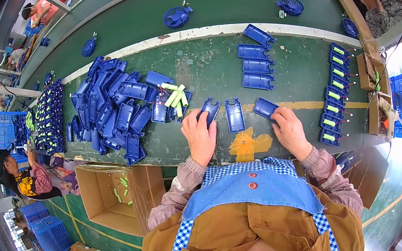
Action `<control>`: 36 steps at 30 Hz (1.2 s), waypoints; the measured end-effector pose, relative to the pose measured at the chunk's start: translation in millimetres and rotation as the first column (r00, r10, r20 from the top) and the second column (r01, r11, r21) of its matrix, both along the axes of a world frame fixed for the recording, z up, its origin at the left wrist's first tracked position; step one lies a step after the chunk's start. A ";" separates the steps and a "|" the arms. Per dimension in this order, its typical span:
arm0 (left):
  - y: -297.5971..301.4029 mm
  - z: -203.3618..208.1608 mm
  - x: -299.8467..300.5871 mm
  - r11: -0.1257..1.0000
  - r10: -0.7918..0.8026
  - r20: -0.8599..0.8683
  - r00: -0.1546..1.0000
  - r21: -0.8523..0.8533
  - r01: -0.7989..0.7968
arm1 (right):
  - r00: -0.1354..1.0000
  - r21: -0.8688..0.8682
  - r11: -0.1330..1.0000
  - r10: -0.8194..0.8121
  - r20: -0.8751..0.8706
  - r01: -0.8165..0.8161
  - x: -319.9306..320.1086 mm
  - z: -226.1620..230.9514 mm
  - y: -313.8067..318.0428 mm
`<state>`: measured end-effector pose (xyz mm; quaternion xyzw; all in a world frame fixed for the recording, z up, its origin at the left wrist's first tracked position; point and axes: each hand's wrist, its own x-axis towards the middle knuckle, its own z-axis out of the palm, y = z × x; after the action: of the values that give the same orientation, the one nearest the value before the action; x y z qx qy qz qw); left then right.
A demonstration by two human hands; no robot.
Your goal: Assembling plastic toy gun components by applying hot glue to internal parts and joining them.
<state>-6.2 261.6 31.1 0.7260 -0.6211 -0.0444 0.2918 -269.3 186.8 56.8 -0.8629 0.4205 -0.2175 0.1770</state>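
Note:
My left hand (200, 138) is closed on a blue plastic half-shell (210, 109), its fingers around the lower part. Another blue half-shell (265, 108) lies tilted on the table, its right end gripped by my right hand (291, 133). Between the two hands rests a third half-shell (234, 116), hollow side up and touched by neither. Left of my left hand, light green cylindrical batteries (178, 97) lie crosswise on some shells. Beyond them spreads a big loose pile of blue shells (112, 100).
Several shells (259, 67) line up at the far middle. A column of shells with wired green batteries (334, 95) runs along the right. Blue fans (176, 17) sit on the green conveyor (218, 4). A cardboard box (113, 198) stands below left; a co-worker (25, 172) is at far left.

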 end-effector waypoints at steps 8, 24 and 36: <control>-21.9 11.5 -33.1 0.996 0.039 0.124 0.992 0.072 -0.048 | 0.987 -0.043 0.997 0.070 0.142 -0.065 34.3 -11.1 -27.1; -4.3 -4.6 1.6 0.983 -0.101 -0.010 0.995 -0.156 0.098 | 0.962 0.040 0.998 -0.050 0.268 0.041 1.5 -0.3 -21.2; -35.3 -6.0 -35.7 0.833 -0.548 -0.082 0.833 -0.146 0.533 | 0.959 -0.130 0.984 -0.085 0.271 0.124 -6.6 14.8 -92.5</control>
<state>-41.9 226.3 25.1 0.4983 -0.7839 -0.1323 0.3461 -275.9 94.3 71.7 -0.8133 0.4213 -0.3696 0.1562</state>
